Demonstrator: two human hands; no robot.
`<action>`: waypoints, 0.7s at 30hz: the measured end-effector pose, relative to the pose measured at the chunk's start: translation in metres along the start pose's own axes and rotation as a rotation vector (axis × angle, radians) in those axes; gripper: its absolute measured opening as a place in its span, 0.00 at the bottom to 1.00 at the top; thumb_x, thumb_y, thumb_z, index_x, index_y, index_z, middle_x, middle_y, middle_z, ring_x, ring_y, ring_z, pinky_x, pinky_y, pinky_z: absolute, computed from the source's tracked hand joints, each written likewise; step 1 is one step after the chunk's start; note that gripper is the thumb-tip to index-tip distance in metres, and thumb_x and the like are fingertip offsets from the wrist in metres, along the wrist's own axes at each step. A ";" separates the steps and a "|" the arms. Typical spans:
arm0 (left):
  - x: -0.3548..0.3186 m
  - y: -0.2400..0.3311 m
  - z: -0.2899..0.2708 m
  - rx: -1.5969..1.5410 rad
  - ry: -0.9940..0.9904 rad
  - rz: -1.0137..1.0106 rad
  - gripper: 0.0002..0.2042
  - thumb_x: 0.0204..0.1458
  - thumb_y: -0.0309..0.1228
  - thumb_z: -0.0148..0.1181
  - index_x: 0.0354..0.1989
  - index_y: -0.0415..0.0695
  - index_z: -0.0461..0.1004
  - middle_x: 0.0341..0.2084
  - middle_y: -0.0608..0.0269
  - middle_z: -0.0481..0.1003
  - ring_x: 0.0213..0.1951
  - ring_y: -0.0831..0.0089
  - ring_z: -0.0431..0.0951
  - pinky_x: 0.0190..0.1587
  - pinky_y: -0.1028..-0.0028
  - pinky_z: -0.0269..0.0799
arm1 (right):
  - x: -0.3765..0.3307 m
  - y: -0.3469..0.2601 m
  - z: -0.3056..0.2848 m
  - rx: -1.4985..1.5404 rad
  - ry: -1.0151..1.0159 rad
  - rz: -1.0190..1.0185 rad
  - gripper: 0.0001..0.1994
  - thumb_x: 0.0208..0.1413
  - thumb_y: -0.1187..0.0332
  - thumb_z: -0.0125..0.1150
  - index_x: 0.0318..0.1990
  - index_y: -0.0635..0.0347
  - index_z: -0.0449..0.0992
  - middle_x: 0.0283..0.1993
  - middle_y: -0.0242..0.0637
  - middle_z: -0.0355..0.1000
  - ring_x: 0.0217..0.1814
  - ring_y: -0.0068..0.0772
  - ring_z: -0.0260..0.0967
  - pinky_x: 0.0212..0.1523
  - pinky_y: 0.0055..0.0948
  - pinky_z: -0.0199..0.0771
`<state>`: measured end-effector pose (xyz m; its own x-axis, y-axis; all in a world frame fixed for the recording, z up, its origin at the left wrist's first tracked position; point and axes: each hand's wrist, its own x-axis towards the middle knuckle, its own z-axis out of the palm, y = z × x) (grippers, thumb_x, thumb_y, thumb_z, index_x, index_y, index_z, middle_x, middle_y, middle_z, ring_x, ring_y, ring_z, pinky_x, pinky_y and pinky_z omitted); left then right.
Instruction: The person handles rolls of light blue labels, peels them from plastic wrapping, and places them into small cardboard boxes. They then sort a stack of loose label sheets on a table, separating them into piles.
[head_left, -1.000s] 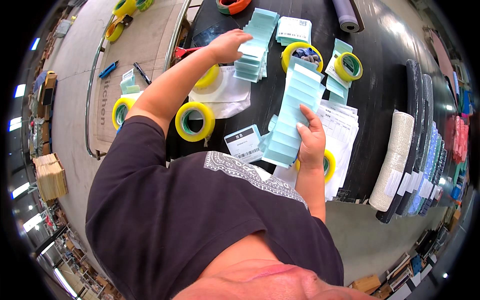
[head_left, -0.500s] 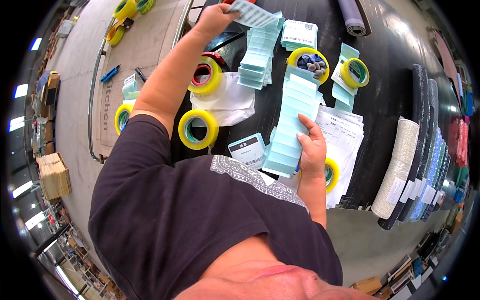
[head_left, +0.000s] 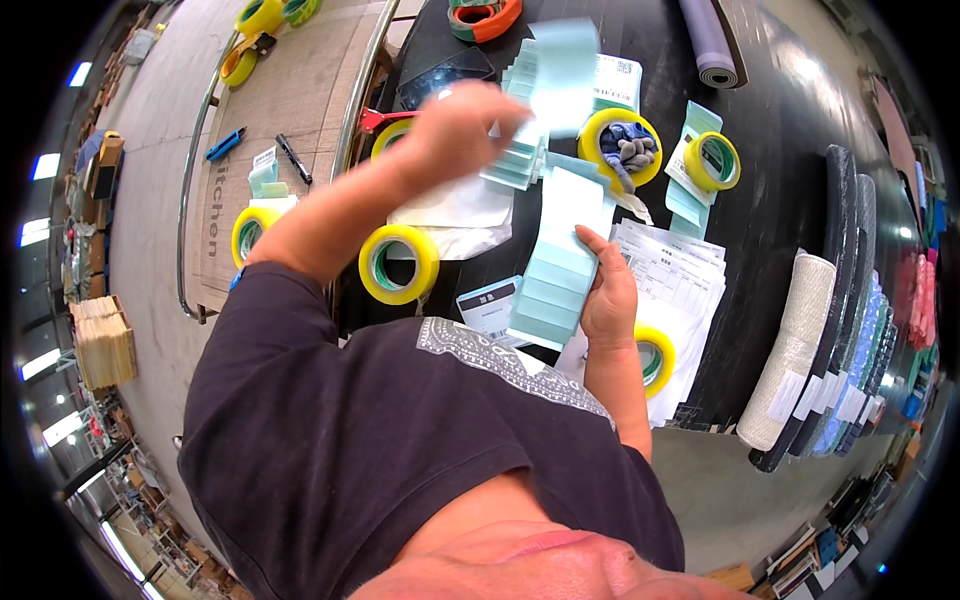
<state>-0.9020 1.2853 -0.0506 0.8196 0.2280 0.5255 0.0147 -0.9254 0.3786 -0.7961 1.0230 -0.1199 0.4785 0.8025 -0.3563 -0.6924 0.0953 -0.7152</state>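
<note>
My left hand (head_left: 460, 140), smeared by motion, is pinched on a pale blue label sheet (head_left: 566, 75), which is blurred too. Beneath that sheet lies a fanfold stack of pale blue labels (head_left: 512, 170) on the black table (head_left: 780, 150). My right hand (head_left: 608, 295) grips the right edge of a folded strip of pale blue labels (head_left: 558, 270), thumb and forefinger on it, close to my chest. Just left of the strip's lower end is a white label card (head_left: 488, 308) with a black band.
Yellow tape rolls (head_left: 399, 265) lie around the table, one holding blue-grey gloves (head_left: 630, 150). Printed sheets (head_left: 680, 270) sit beside my right hand. Wrapped rolls (head_left: 790, 350) line the right edge. A cardboard-topped cart (head_left: 270, 110) with a metal rail stands left.
My left hand has come down and nearer from the table's far side, bringing a label sheet over the stack. The strip in my right hand has shifted slightly left.
</note>
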 end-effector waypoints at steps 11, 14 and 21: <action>-0.012 0.007 0.023 -0.327 -0.348 -0.138 0.18 0.46 0.31 0.67 0.48 0.46 0.77 0.46 0.57 0.77 0.47 0.58 0.77 0.50 0.65 0.72 | 0.003 0.013 -0.009 -0.206 0.089 -0.011 0.25 0.55 0.80 0.56 0.62 0.65 0.62 0.53 0.41 0.71 0.53 0.32 0.69 0.55 0.31 0.69; -0.005 -0.052 0.048 0.040 -0.457 -0.268 0.19 0.48 0.29 0.63 0.52 0.45 0.74 0.51 0.56 0.74 0.54 0.58 0.72 0.57 0.66 0.68 | -0.001 0.012 0.006 -0.298 0.149 -0.234 0.39 0.54 0.81 0.56 0.72 0.56 0.45 0.55 0.48 0.68 0.54 0.36 0.70 0.56 0.34 0.70; -0.004 -0.075 0.064 0.121 -0.580 -0.360 0.12 0.50 0.32 0.61 0.43 0.46 0.79 0.41 0.56 0.78 0.45 0.57 0.77 0.49 0.64 0.72 | -0.010 0.000 0.001 -0.219 0.038 -0.125 0.43 0.52 0.83 0.55 0.73 0.56 0.40 0.65 0.44 0.60 0.63 0.34 0.62 0.64 0.31 0.60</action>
<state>-0.8698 1.3346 -0.1303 0.9249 0.3601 -0.1222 0.3798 -0.8574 0.3474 -0.8010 1.0159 -0.1155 0.5761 0.7693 -0.2763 -0.4953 0.0596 -0.8667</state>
